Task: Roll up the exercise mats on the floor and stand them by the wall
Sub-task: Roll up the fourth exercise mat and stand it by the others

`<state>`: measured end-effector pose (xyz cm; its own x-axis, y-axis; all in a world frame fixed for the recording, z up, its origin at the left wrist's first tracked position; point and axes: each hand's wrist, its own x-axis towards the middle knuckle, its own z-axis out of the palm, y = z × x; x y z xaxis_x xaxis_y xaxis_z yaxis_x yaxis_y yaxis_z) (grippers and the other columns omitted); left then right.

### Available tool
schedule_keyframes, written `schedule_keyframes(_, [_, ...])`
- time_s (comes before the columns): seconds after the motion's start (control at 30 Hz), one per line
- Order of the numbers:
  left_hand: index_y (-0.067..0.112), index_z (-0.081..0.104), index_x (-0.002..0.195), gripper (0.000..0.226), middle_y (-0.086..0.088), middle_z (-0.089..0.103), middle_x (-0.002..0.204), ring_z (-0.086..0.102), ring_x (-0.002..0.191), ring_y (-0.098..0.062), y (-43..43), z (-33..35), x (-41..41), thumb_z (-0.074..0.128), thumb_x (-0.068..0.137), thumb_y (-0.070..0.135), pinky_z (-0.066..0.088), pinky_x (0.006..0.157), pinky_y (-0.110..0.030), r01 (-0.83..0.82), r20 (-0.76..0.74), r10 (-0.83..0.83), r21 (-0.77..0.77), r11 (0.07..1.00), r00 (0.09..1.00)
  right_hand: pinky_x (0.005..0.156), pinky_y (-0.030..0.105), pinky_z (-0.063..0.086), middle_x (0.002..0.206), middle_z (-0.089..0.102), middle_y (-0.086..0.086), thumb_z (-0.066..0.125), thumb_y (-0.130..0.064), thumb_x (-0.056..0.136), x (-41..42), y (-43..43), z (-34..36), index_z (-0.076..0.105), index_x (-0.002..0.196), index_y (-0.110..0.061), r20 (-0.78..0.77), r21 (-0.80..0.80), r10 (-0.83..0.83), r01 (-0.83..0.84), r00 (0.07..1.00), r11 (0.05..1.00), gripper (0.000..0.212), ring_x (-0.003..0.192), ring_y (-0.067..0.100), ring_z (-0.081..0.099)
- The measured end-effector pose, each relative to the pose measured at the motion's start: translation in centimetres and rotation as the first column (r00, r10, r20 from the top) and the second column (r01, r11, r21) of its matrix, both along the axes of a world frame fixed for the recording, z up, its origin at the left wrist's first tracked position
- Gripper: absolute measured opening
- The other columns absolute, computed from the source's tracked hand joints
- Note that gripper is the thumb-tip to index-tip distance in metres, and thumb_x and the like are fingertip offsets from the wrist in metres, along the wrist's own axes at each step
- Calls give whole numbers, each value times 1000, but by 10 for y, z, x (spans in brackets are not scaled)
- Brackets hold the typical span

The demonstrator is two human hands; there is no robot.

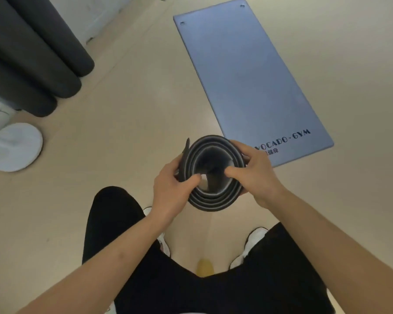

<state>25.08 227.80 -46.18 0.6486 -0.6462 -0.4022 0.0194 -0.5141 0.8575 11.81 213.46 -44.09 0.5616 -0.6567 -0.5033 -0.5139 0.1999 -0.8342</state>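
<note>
The person holds a rolled mat [213, 199] in both hands, in front of the body and above the knees. The roll is dark, with lighter edges between its layers, and its open end faces the camera, so the spiral shows. The left hand [173, 191] grips the left side of the rim: its thumb lies over the edge towards the hollow middle and its fingers curl round the outside. The right hand [259, 175] grips the right side of the rim in the same way, thumb inside and fingers outside. Both hands are closed firmly on the roll. The lower end of the roll is hidden, so I cannot tell if it touches the floor [123, 109].

Just behind the roll, a flat mat [247, 75] lies spread on the floor. It is grey-blue, has printed letters near its close end, and has a small hole at each far corner.

At the upper left, three dark rolls [39, 64] stand side by side, touching each other, next to the white wall [95, 17]. Near them a white round base [16, 146] rests on the floor.

Below, the person's black trousers [213, 295] and white shoes [256, 236] show.
</note>
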Motion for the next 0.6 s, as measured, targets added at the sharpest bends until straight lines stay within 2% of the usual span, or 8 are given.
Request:
schedule_keyframes(0.1, [51,60,127,58,16,70,116,66,110,-8,6,55,18,73,72,43,55,101,-46,76,-28,-74,46,996,997,58,52,63,87,73,-3,65,9,83,8,10,55,67,112,-51,-11,0,-3,3,1000,1000,67,85,21,72])
schedule_keyframes(0.17, [47,60,129,59,19,70,115,66,109,-4,16,96,30,77,72,42,55,102,-44,91,-61,-87,70,993,994,62,52,64,85,72,-3,64,11,82,17,20,94,67,110,-53,-19,4,-5,5,1000,1000,70,86,23,72])
schedule_keyframes(0.23, [43,60,130,56,25,68,109,64,106,2,27,136,43,83,79,36,54,103,-40,96,-65,-90,85,992,994,75,47,65,90,74,-10,64,12,81,28,31,131,66,117,-49,-34,-14,4,-5,999,1000,71,90,18,72])
schedule_keyframes(0.3, [40,58,129,54,30,64,105,61,102,10,40,172,56,84,83,30,53,103,-34,94,-63,-88,106,990,994,94,43,60,104,74,-15,67,10,79,40,42,163,65,130,-39,-71,-37,27,-30,997,999,71,103,9,69])
schedule_keyframes(0.37, [38,57,126,54,32,61,104,58,100,13,52,204,71,85,82,26,52,103,-34,97,-69,-89,118,988,994,105,44,54,117,72,-16,70,7,80,55,52,194,62,139,-33,-94,-29,37,-40,995,999,72,116,6,65])
schedule_keyframes(0.47, [31,61,131,56,24,63,108,62,104,1,67,248,105,85,82,21,52,106,-38,136,-93,-126,118,984,988,105,48,54,125,70,-12,72,5,81,83,65,235,59,142,-32,-109,-25,51,-54,993,998,73,122,9,63])
schedule_keyframes(0.53, [39,57,122,51,15,60,112,58,111,-8,76,271,130,84,82,19,49,107,-38,179,-89,-168,125,976,982,100,50,56,125,71,-8,72,6,82,104,74,257,59,143,-31,-120,-18,52,-54,991,998,72,120,12,65])
schedule_keyframes(0.6, [43,55,113,49,17,57,107,57,111,-11,84,289,154,83,82,17,49,106,-39,196,-79,-187,130,972,979,101,44,56,122,72,-9,72,8,82,126,85,275,60,142,-29,-118,-17,52,-55,992,998,71,117,11,66])
